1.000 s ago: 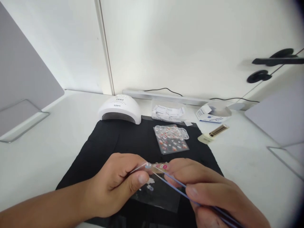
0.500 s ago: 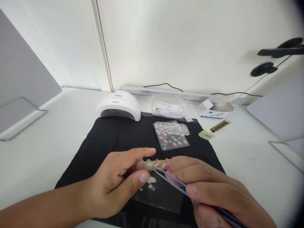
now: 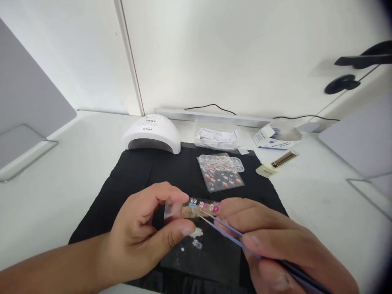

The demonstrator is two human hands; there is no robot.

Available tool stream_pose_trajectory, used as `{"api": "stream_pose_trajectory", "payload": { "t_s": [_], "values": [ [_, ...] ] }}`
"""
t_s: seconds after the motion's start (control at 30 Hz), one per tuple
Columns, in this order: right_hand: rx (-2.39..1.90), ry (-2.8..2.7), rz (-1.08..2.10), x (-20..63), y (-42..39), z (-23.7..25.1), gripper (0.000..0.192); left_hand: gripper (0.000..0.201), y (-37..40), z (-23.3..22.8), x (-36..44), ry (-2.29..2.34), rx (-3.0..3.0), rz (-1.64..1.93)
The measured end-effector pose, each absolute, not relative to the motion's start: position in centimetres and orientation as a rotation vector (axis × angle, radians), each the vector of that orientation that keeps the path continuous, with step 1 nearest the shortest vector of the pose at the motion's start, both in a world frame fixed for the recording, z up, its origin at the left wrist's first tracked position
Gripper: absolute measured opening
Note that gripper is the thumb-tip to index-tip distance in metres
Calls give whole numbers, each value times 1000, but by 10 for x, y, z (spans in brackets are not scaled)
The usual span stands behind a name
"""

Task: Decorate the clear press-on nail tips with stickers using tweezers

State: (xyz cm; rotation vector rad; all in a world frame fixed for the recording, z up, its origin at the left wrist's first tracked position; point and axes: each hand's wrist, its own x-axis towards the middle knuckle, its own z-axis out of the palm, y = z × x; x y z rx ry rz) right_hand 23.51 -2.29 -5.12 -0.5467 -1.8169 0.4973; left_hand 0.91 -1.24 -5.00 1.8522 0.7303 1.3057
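A clear sticker strip (image 3: 196, 206) is pinched level by the left hand (image 3: 147, 232) so tweezers (image 3: 232, 237), gripped in the right hand (image 3: 275, 249), can be brought to its decals.

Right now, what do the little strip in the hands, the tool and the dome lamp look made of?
Strip: clear glossy plastic film, probably; see-through with printed stickers. Tweezers: likely metal with a pale purple coating; thin, stiff arms. Dome lamp: smooth white moulded plastic, faint sheen.

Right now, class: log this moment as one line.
left hand: pinches sticker strip | right hand: holds tweezers, tips at strip | below: clear sheet on black mat
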Motion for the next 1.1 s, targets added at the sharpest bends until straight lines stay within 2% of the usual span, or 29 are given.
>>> {"api": "stream_pose_trajectory", "payload": {
  "t_s": [0.13,0.43,0.8,1.1],
  "values": [
    [-506,-1868,487,237,-22,-49,23,37,-12,-50,10,749,1789,1287],
    [-489,-1819,547,235,-24,-52,24,30,-13,-47,10,736,1752,1281],
    [-480,-1865,460,233,-20,-54,25,19,-16,-48,15,790,1739,1318],
    [-501,-1815,449,233,-22,-58,25,21,-18,-48,14,806,1831,1329]
  ]
}}
